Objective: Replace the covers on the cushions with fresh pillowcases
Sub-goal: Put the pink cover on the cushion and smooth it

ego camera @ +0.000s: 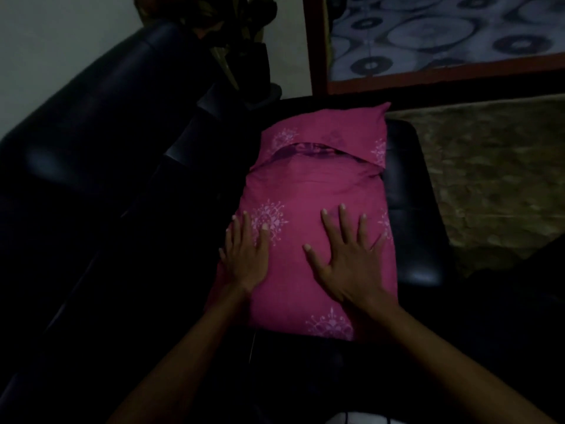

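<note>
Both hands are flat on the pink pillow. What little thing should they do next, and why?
Probably slide the hands up to tuck the flap. The left hand and right hand lie flat on the pink pillowcase, which already covers the cushion, but the envelope opening near the far end gapes.

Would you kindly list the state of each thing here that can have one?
Cushion: lying flat on the black seat, inside the pink pillowcase.
Pillowcase flap: gaping, not tucked shut.
Left hand: open, fingers straight, resting on the cushion.
Right hand: open, fingers spread, pressing the cushion.
</note>
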Demonstrator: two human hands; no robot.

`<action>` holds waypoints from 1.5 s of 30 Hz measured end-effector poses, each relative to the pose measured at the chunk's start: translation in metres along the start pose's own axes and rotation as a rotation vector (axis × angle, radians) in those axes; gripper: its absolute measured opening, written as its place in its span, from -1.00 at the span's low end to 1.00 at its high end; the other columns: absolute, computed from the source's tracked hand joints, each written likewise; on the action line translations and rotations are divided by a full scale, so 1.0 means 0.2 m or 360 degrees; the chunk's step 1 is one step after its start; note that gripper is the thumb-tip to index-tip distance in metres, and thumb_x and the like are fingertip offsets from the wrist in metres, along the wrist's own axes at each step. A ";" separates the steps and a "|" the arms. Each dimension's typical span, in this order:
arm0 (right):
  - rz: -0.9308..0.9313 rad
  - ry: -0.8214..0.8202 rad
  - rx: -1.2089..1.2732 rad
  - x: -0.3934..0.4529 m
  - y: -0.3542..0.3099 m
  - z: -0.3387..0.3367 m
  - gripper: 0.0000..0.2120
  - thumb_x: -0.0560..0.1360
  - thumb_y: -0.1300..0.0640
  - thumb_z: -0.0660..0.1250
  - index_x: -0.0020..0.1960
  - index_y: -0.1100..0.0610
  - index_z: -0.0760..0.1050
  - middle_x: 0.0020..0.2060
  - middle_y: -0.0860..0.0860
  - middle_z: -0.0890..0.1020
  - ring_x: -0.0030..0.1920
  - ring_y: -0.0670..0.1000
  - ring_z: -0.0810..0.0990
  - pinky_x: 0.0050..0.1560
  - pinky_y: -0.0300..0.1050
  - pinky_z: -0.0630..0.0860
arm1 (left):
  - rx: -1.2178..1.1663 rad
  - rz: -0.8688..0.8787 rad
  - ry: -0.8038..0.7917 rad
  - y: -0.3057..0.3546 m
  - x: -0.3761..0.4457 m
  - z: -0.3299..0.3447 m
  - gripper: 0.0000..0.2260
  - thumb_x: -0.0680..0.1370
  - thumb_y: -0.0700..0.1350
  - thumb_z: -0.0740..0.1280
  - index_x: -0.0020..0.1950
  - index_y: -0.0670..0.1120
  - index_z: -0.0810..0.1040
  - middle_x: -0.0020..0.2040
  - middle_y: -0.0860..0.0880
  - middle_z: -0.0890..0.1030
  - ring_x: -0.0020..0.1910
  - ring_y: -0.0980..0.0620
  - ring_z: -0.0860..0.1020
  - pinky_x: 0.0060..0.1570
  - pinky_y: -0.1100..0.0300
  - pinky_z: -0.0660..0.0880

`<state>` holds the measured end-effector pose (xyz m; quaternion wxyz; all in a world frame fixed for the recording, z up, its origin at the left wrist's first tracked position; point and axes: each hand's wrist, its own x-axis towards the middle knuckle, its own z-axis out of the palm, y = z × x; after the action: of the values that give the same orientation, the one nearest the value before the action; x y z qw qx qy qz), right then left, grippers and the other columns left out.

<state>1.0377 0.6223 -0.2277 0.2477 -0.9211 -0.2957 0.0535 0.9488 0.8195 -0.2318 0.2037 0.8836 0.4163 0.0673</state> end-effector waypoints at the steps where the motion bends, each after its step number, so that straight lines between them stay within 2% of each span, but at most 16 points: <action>1: -0.0012 0.0032 -0.0020 -0.06 0.01 0.03 -0.26 0.55 -0.48 -0.04 0.62 -0.26 -0.20 0.63 -0.12 -0.22 0.62 0.23 -0.19 0.48 0.52 -0.18 | -0.0030 0.0017 0.0071 -0.02 -0.04 0.03 -0.29 0.54 0.41 -0.21 0.64 0.14 -0.08 0.65 0.04 -0.05 0.62 -0.03 -0.03 0.54 -0.21 -0.07; 7: 0.0028 0.0097 -0.0004 -0.04 0.00 0.02 -0.26 0.54 -0.47 -0.04 0.62 -0.27 -0.20 0.64 -0.11 -0.21 0.62 0.22 -0.21 0.49 0.47 -0.23 | -0.0192 0.0119 0.0175 -0.09 -0.03 0.06 -0.28 0.51 0.39 -0.24 0.63 0.12 -0.01 0.64 0.06 0.01 0.61 0.02 0.01 0.55 -0.13 -0.01; 11: 0.0016 -0.0011 0.0076 -0.05 0.01 -0.01 -0.26 0.55 -0.46 -0.02 0.61 -0.27 -0.20 0.64 -0.12 -0.19 0.63 0.16 -0.20 0.51 0.40 -0.23 | -0.0126 0.0129 0.0110 -0.08 -0.05 0.05 -0.29 0.53 0.37 -0.23 0.64 0.13 -0.03 0.65 0.05 -0.02 0.62 0.00 -0.01 0.56 -0.13 -0.04; 13: 0.0150 0.0043 0.0207 -0.01 0.04 -0.07 -0.26 0.55 -0.44 0.04 0.63 -0.21 -0.07 0.65 -0.06 -0.06 0.63 0.11 -0.07 0.54 0.34 -0.11 | -0.0039 0.0123 0.0013 -0.05 -0.02 0.00 -0.33 0.56 0.33 -0.16 0.64 0.11 -0.05 0.65 0.02 -0.06 0.62 -0.01 -0.07 0.56 -0.14 -0.14; 15: 0.0474 0.0194 0.0383 0.06 0.13 -0.13 -0.25 0.53 -0.43 0.09 0.61 -0.12 0.08 0.62 0.08 0.11 0.60 0.16 0.09 0.54 0.29 0.08 | -0.0052 0.0141 0.0015 0.00 0.01 -0.06 -0.37 0.61 0.25 -0.04 0.64 0.06 -0.02 0.65 -0.03 -0.07 0.62 -0.03 -0.10 0.56 -0.15 -0.16; 18: 0.0928 0.0014 0.0613 0.15 0.30 -0.17 -0.04 0.41 -0.53 0.16 0.61 0.04 0.12 0.53 0.22 0.28 0.51 0.29 0.26 0.47 0.23 0.23 | -0.0139 0.0210 -0.0021 0.12 0.06 -0.08 -0.36 0.59 0.27 -0.01 0.64 0.10 -0.01 0.65 -0.02 -0.05 0.62 -0.07 -0.07 0.56 -0.16 -0.10; 22: 0.1026 -0.0129 0.1109 0.27 0.42 -0.11 0.12 0.11 -0.63 0.34 0.45 0.07 0.45 0.29 0.09 0.62 0.25 0.16 0.62 0.30 0.11 0.53 | -0.0159 0.0165 -0.0142 0.22 0.14 -0.01 -0.46 0.64 0.28 -0.03 0.61 0.23 0.00 0.64 0.12 0.00 0.62 -0.04 -0.06 0.50 -0.34 -0.12; 24: 0.0986 -0.0110 0.1255 0.30 0.45 -0.06 0.04 0.12 -0.58 0.40 0.37 0.09 0.55 0.22 0.06 0.67 0.20 0.12 0.65 0.26 0.11 0.57 | -0.0162 0.0166 -0.0153 0.22 0.16 0.00 -0.49 0.65 0.27 -0.03 0.60 0.26 0.02 0.64 0.14 0.02 0.62 -0.05 -0.03 0.48 -0.38 -0.12; 26: 0.0885 -0.0048 0.1302 0.28 0.37 -0.15 -0.21 0.30 -0.38 0.43 0.32 0.14 0.60 0.18 0.08 0.69 0.18 0.11 0.66 0.25 0.08 0.57 | -0.0152 0.0178 -0.0198 0.20 0.19 -0.02 -0.46 0.62 0.33 -0.05 0.60 0.27 0.02 0.64 0.14 0.02 0.62 -0.05 -0.03 0.49 -0.36 -0.11; 30: 0.0676 0.0144 0.1371 0.27 0.28 -0.34 -0.66 0.55 0.00 0.42 0.20 0.22 0.65 -0.06 0.02 0.70 -0.09 -0.04 0.65 -0.02 -0.17 0.50 | -0.0327 0.0140 -0.0321 0.20 0.26 -0.05 -0.14 0.37 0.61 -0.23 0.61 0.26 -0.05 0.64 0.13 0.01 0.62 -0.03 -0.04 0.54 -0.23 -0.09; 34: 0.0522 0.0322 0.1411 0.35 0.14 -0.62 -0.65 0.49 -0.08 0.44 0.14 0.14 0.69 -0.09 -0.02 0.74 -0.02 0.01 0.70 0.07 0.00 0.62 | -0.0690 0.0154 -0.0330 0.36 0.22 -0.11 -0.32 0.56 0.44 -0.14 0.63 0.20 -0.03 0.64 0.09 0.03 0.61 -0.07 0.02 0.58 -0.04 -0.07; 37: 0.0396 0.0442 0.1238 0.43 0.03 -0.87 -0.73 0.48 -0.10 0.42 -0.04 0.10 0.70 -0.17 -0.05 0.73 -0.13 -0.05 0.69 -0.03 -0.05 0.62 | -0.1157 0.0294 -0.0346 0.49 0.27 -0.10 -0.22 0.49 0.50 -0.11 0.63 0.13 0.08 0.62 0.11 0.12 0.59 0.10 0.10 0.59 0.00 0.00; 40: 0.0173 0.0505 0.0961 0.51 -0.13 -1.09 -0.68 0.54 -0.06 0.39 -0.21 0.19 0.62 -0.28 0.05 0.69 -0.26 -0.01 0.62 -0.19 -0.03 0.51 | -0.1522 0.0409 -0.0607 0.63 0.32 -0.10 -0.46 0.66 0.30 -0.03 0.53 0.07 0.36 0.48 0.04 0.44 0.45 0.11 0.39 0.43 0.06 0.35; 42: 0.0044 0.0501 0.0706 0.56 -0.25 -1.20 -0.66 0.55 -0.05 0.38 -0.30 0.15 0.54 -0.30 0.06 0.64 -0.25 0.02 0.58 -0.21 -0.05 0.44 | -0.1516 0.0472 -0.0774 0.71 0.36 -0.15 -0.61 0.72 0.15 -0.06 0.41 0.10 0.42 0.31 0.11 0.54 0.24 0.23 0.53 0.24 0.26 0.45; 43: -0.0023 0.0487 0.0558 0.58 -0.31 -1.24 -0.66 0.56 -0.04 0.38 -0.32 0.11 0.50 -0.31 0.04 0.61 -0.24 0.03 0.57 -0.18 -0.09 0.41 | -0.1428 0.0532 -0.0871 0.73 0.39 -0.18 -0.62 0.71 0.18 -0.04 0.43 0.15 0.38 0.32 0.16 0.50 0.23 0.26 0.50 0.27 0.25 0.41; 45: -0.0135 0.0411 0.0295 0.63 -0.42 -1.25 -0.71 0.56 -0.01 0.36 -0.27 0.10 0.51 -0.26 0.05 0.61 -0.20 0.07 0.58 -0.13 -0.09 0.45 | -0.1294 0.0491 -0.0932 0.71 0.54 -0.24 -0.50 0.63 0.35 0.05 0.50 0.19 0.34 0.44 0.10 0.44 0.36 0.13 0.44 0.44 0.08 0.31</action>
<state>1.1581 0.6461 0.0370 0.3695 -0.8802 -0.2937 -0.0489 1.1045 0.8361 -0.1339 0.6257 0.7660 0.1473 0.0027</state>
